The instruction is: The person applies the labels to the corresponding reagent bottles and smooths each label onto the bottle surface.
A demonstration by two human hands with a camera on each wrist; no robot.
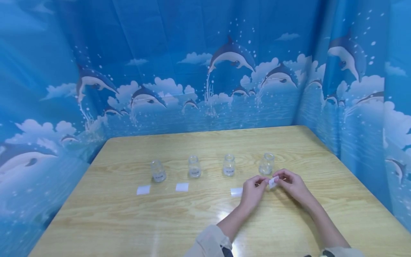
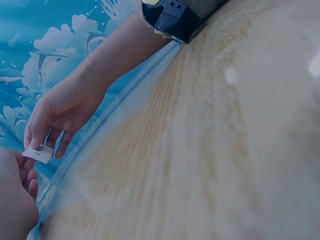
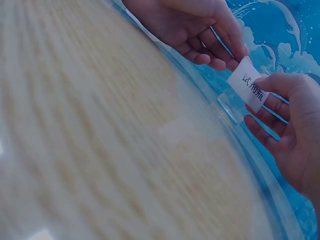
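Note:
A small white label (image 3: 246,87) with printed black characters is held up between both hands. My left hand (image 1: 253,192) pinches one edge of it. At the opposite edge my right hand (image 1: 293,185) pinches it between thumb and fingers, as the right wrist view shows closely. Just behind the hands stands a clear glass bottle (image 1: 266,164), with no print visible on it. To its left are more clear glass bottles, a near one (image 1: 229,166), a middle one (image 1: 194,167) and a far-left one (image 1: 158,172), each with dark print low on its front.
White paper slips lie in front of the bottles: a left slip (image 1: 143,190), a middle slip (image 1: 182,187) and a right slip (image 1: 236,192) beside my left hand. The wooden table (image 1: 135,228) meets a blue dolphin-print curtain (image 1: 179,53) at its back and sides.

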